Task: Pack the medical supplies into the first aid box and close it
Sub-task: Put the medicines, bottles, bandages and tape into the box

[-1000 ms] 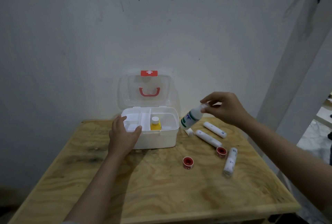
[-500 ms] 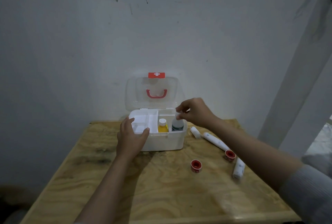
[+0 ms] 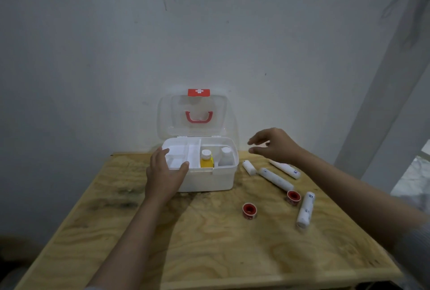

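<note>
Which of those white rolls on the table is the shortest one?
The stubby roll right beside the box, nearest its right wall. The other three rolls lie farther right and are clearly longer.

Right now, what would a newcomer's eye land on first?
The open first aid box at the table's back edge, its clear lid upright against the wall, with a yellow bottle and a white bottle standing inside. The left hand rests on its front left corner; the right hand hovers open above the bandage rolls.
</note>
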Demonstrator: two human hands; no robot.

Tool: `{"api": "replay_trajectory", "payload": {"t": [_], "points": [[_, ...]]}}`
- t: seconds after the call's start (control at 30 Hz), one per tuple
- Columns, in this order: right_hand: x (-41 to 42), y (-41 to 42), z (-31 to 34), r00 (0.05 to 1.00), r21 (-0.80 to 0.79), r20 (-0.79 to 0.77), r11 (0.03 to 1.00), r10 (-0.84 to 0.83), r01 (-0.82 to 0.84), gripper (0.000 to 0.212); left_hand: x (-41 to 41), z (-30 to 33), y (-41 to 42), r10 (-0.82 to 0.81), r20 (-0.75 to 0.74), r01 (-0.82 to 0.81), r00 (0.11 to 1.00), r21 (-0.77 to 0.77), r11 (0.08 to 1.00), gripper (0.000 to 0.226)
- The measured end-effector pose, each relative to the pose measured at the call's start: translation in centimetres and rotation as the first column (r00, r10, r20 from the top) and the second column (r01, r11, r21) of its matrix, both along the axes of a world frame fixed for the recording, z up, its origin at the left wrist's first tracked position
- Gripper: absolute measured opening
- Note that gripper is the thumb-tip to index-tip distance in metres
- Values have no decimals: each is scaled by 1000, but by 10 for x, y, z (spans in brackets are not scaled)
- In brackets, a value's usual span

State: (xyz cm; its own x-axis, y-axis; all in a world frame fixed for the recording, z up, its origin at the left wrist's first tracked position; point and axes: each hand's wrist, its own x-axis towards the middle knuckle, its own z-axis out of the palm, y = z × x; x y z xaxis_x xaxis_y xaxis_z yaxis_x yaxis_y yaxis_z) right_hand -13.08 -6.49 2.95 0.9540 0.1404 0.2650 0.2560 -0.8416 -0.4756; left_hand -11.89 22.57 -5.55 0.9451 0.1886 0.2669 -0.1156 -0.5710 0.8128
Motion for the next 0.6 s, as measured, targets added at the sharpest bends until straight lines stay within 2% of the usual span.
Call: {"api": "replay_trajectory", "payload": {"t": [0.07, 0.2, 0.3, 0.4, 0.6], "points": [[-7, -26, -8, 995, -68, -31, 993, -94, 92, 24, 1, 0, 0, 5, -1, -5, 1000, 6, 1000, 69], [-23, -68, -37, 944, -273, -212, 943, -253, 191, 40, 3, -2, 1, 3, -9, -3, 1000, 9, 1000, 69], [-29, -88, -55, 894, -241, -331, 943, -302, 229, 50, 4, -2, 1, 8, -16, -8, 1000, 15, 1000, 70], [-29, -95, -66, 878, -180, -371, 951, -303, 252, 53, 4, -3, 1, 13, -18, -13, 1000, 27, 1000, 70], [-22, -91, -80, 905, -151, -301, 952, -299, 265, 28, 5, -2, 0, 29, -25, -28, 999, 34, 999, 70]]}}
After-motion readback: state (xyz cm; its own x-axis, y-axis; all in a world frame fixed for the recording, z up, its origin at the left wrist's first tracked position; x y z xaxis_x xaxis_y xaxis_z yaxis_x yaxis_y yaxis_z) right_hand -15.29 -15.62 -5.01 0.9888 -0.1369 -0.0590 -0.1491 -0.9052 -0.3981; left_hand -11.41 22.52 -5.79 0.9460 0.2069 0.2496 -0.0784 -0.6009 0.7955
